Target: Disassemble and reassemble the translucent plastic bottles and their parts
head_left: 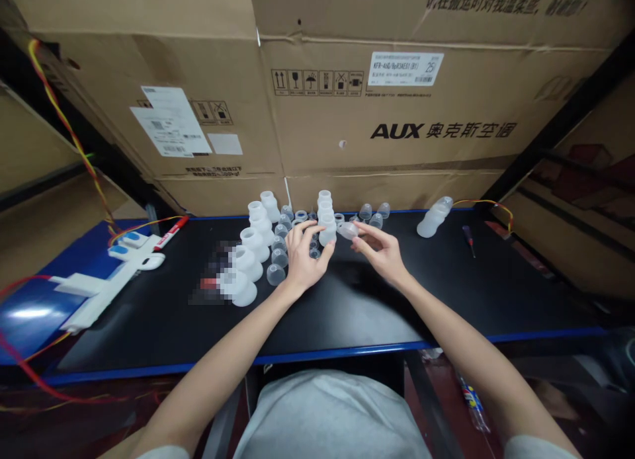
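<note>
My left hand point(308, 255) has its fingers and thumb curled at the nearest white bottle point(327, 226) of the middle row, gripping it low down. In my right hand point(381, 252), thumb and fingertips pinch a small clear plastic cap point(348, 230) just to the right of that bottle. Left of my left hand runs a slanting row of white, wide-bottomed bottles point(254, 244) with open necks. Beside them stand several clear domed caps point(276, 274), some partly hidden by my left hand. More clear caps point(366, 211) are behind my right hand.
A white bottle with a clear cap point(432, 221) stands at the right, near a screwdriver point(469, 241). On the left lie a white power strip point(116, 280), a red marker point(171, 233) and cables. A large cardboard box point(317, 141) closes off the back of the black tabletop point(377, 313).
</note>
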Action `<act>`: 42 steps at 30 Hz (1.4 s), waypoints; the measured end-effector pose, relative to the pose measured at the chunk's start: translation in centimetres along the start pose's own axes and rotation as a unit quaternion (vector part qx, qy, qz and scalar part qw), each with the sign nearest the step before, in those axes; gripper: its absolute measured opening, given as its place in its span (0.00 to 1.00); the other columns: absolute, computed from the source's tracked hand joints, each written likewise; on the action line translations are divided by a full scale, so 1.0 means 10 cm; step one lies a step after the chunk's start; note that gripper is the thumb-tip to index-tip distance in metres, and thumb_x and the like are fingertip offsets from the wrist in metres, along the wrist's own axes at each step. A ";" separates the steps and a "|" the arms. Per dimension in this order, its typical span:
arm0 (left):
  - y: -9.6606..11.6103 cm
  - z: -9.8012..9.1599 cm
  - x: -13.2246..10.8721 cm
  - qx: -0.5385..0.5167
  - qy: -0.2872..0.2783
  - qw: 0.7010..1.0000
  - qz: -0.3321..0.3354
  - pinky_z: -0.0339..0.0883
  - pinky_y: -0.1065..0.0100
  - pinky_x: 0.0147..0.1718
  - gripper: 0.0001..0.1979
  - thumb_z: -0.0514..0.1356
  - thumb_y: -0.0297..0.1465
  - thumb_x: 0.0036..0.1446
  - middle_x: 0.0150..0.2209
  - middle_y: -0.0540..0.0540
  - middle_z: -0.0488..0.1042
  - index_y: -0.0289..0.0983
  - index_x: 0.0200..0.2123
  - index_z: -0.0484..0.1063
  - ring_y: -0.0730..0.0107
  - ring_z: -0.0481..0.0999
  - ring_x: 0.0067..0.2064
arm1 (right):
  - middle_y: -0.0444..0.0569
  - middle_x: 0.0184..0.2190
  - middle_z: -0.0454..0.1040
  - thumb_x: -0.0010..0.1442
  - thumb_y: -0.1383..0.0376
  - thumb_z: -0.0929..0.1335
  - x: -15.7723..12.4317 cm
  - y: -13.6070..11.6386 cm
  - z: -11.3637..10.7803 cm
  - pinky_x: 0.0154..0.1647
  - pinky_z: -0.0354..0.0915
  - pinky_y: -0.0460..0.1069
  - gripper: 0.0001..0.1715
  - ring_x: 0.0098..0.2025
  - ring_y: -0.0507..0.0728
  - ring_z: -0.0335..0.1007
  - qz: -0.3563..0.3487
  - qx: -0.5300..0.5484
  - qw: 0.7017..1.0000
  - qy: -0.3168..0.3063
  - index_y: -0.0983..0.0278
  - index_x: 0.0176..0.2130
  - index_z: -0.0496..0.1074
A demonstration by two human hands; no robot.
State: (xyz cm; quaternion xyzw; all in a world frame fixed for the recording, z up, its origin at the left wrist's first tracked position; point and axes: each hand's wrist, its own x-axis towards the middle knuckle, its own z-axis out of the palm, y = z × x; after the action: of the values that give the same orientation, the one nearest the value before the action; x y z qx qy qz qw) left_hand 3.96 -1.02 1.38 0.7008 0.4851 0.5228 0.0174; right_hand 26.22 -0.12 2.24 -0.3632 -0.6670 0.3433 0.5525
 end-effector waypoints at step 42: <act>0.06 0.07 -0.10 -0.117 -0.066 0.991 0.006 0.77 0.55 0.55 0.24 0.70 0.39 0.63 0.52 0.42 0.80 0.41 0.61 0.75 0.57 0.81 0.51 | 0.54 0.62 0.79 0.75 0.63 0.68 -0.03 -0.13 -0.03 0.67 0.74 0.62 0.25 0.62 0.64 0.78 -0.168 -0.156 0.971 -0.059 0.53 0.68 0.76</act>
State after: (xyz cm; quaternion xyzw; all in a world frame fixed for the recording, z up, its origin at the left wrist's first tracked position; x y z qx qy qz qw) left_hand 4.92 -1.69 0.62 0.7296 0.4144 0.5288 0.1281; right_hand 26.44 -0.98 3.27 -0.3066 -0.7956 0.1579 0.4981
